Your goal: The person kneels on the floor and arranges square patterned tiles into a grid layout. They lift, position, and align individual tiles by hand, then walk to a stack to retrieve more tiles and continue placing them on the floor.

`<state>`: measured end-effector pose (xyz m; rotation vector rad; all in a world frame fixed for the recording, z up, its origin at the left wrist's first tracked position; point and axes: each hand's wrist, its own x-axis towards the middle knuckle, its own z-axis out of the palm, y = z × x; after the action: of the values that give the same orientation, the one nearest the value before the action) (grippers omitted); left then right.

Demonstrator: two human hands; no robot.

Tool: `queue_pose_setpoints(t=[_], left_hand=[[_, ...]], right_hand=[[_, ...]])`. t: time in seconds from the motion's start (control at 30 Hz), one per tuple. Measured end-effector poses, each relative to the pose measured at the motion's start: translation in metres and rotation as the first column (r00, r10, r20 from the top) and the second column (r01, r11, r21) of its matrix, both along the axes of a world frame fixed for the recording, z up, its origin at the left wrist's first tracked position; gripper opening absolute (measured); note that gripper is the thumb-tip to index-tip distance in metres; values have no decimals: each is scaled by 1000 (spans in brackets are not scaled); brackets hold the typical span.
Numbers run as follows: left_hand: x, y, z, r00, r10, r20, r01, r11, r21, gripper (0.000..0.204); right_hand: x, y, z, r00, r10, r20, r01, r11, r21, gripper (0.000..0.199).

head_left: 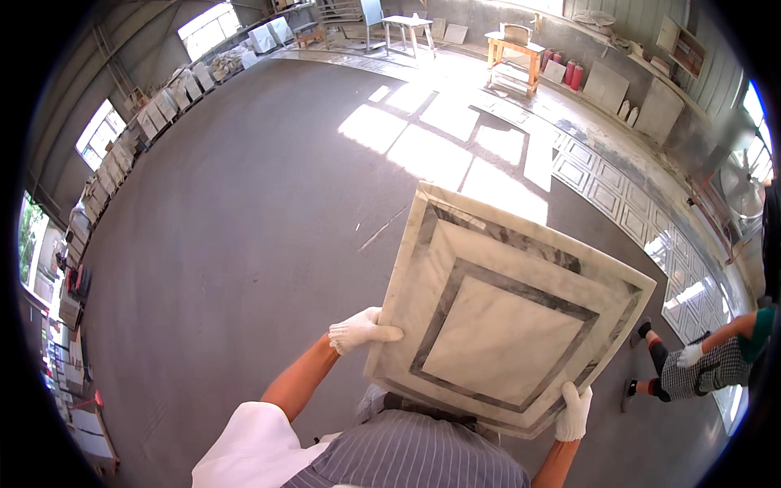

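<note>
A square marble panel (506,342) with grey inlaid bands on white stone is held up in front of my body, tilted, its patterned face toward me. My left hand (362,330), in a white knitted glove, grips its left edge with the thumb lying over the face. At the lower right edge my gloved right hand (573,412) grips the same panel, thumb on the front. The fingers behind the panel are hidden. A striped apron (407,451) covers my front below it.
Patterned panels (639,220) lie in a row along the right. A person (716,358) in a checked apron stands at the right. Wrapped slabs (159,114) line the left wall; a wooden table (514,50) and red extinguishers (573,75) stand at the back. Sunlight falls across the grey floor (244,195).
</note>
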<state>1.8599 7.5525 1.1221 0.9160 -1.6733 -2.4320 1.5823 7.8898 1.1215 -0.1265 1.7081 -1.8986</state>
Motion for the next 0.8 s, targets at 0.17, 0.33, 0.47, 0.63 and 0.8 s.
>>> queue_pose_setpoints(t=[0.17, 0.33, 0.47, 0.63, 0.8], left_hand=[[-108, -89, -19, 989, 147, -8, -147, 989, 26, 52], [-207, -195, -16, 960, 270, -75, -274, 961, -43, 51], [-288, -271, 6, 958, 282, -52, -284, 958, -38, 52], [-385, -364, -15, 952, 305, -29, -304, 952, 25, 54], [-513, -488, -38, 974, 219, -48, -217, 975, 41, 56]], right_hand=[[-95, -99, -26, 999, 10, 35, -10, 1000, 2, 32], [-211, -229, -28, 995, 100, 18, -99, 994, -41, 33], [-300, -310, -27, 986, 157, 61, -159, 987, 27, 34], [-396, -410, -29, 986, 149, 73, -153, 987, 42, 34], [-499, -508, -53, 993, 78, 90, -83, 995, 47, 35]])
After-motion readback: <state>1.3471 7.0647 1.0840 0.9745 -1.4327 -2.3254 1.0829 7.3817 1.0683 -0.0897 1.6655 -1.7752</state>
